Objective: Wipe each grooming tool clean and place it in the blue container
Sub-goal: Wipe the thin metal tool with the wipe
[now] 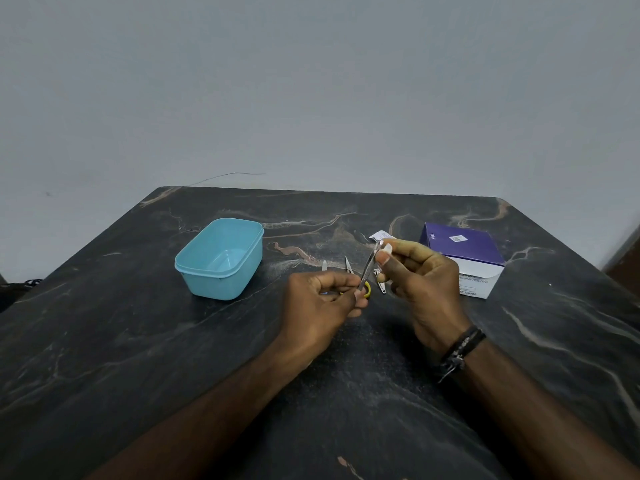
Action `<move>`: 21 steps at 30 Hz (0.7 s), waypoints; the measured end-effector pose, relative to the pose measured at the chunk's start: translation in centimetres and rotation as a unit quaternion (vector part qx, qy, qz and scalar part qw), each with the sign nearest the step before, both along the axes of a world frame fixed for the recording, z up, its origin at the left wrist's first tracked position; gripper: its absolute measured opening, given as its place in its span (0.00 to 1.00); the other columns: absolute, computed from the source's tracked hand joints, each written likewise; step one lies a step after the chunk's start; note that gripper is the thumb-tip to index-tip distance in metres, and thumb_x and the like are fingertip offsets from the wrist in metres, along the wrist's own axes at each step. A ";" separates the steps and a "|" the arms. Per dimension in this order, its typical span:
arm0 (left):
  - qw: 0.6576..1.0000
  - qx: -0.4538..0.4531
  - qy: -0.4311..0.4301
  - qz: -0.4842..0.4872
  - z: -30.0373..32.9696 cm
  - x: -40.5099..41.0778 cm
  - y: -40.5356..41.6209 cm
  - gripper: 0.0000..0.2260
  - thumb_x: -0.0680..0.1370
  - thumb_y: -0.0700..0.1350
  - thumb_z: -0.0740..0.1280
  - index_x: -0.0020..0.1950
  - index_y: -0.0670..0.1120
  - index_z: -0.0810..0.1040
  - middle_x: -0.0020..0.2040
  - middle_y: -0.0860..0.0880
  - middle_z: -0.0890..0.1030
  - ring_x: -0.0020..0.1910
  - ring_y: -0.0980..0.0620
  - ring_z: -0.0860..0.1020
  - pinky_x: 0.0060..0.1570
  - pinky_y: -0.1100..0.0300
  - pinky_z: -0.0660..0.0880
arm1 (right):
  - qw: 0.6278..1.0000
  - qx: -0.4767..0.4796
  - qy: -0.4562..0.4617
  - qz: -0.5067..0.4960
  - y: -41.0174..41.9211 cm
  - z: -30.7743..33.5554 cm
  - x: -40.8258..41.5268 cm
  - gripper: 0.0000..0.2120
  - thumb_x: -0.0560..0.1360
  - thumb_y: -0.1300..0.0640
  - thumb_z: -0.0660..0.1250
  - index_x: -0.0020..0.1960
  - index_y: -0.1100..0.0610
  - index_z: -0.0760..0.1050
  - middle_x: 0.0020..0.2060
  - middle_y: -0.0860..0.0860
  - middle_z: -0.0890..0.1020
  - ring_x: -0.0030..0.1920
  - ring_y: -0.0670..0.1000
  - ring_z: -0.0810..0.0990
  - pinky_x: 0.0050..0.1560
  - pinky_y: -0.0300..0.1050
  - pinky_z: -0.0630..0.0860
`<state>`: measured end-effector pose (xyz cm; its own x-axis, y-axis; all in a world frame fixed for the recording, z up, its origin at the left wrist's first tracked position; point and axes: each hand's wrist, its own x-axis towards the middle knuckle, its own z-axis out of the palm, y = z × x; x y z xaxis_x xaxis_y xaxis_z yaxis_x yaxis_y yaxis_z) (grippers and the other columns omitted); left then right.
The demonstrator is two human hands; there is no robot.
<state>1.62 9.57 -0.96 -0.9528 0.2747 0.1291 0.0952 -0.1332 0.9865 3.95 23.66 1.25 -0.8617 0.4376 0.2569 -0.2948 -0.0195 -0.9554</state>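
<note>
The dark marble-patterned table (173, 341) carries all items. The blue container (221, 259) stands open at about ten o'clock from the hands, well apart from them, and no tool can be seen in it. The purple-and-white swab box (467, 261) sits at about two o'clock, just beyond the right hand.

A slim metal tool, apparently tweezers (367, 270), is held clear of the table between the two hands. Its lower end is pinched in the curled fingertips of the left hand (322, 299); its upper end, at one o'clock from that grip, is pinched by the right hand (419, 275) through a small white wipe (386, 249). Most of the shaft lies bare between the two grips.

Risks are judged as follows. The tool could be pulled out of the light left-hand pinch if the wipe drags hard, and would drop onto the tools beneath. The end covered by the left fingertips may be left unwiped. The carry to the container passes over bare table, so a slack grip would cost a re-clean.

Under the hands lie scissors with a yellow handle (367, 289), nail clippers (381, 287), and two small pointed tips (348, 265), not identifiable. A torn sachet (381, 234) lies at twelve o'clock.
</note>
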 end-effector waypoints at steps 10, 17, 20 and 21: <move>1.000 0.009 -0.001 -0.003 0.0 -0.1 0.0 0.06 0.74 0.32 0.71 0.47 0.40 0.82 0.41 0.41 0.85 0.40 0.46 0.85 0.38 0.59 0.82 | 1.000 -0.015 -0.016 -0.002 0.2 -0.4 -0.2 0.04 0.76 0.60 0.69 0.49 0.55 0.82 0.34 0.52 0.84 0.34 0.45 0.81 0.33 0.39 0.72; 1.000 0.001 0.000 -0.005 -0.2 -0.1 0.2 0.06 0.74 0.31 0.70 0.47 0.40 0.81 0.41 0.41 0.85 0.39 0.47 0.85 0.38 0.60 0.82 | 1.000 -0.015 -0.019 -0.004 0.1 -0.5 -0.4 0.05 0.78 0.60 0.67 0.47 0.55 0.82 0.29 0.49 0.83 0.32 0.43 0.79 0.32 0.37 0.72; 1.000 0.001 0.005 -0.005 -0.2 0.0 0.2 0.05 0.74 0.32 0.70 0.47 0.40 0.82 0.41 0.41 0.85 0.39 0.48 0.85 0.38 0.61 0.82 | 1.000 -0.012 -0.027 -0.009 0.2 -0.7 -0.5 0.05 0.77 0.59 0.67 0.47 0.55 0.82 0.29 0.49 0.82 0.32 0.43 0.79 0.34 0.39 0.72; 1.000 0.000 0.008 -0.006 -0.2 0.0 0.2 0.05 0.74 0.32 0.70 0.47 0.40 0.82 0.41 0.41 0.85 0.39 0.48 0.85 0.38 0.61 0.81 | 0.999 -0.011 -0.029 -0.007 0.3 -0.8 -0.5 0.05 0.77 0.59 0.67 0.47 0.56 0.82 0.30 0.49 0.82 0.32 0.43 0.79 0.34 0.40 0.71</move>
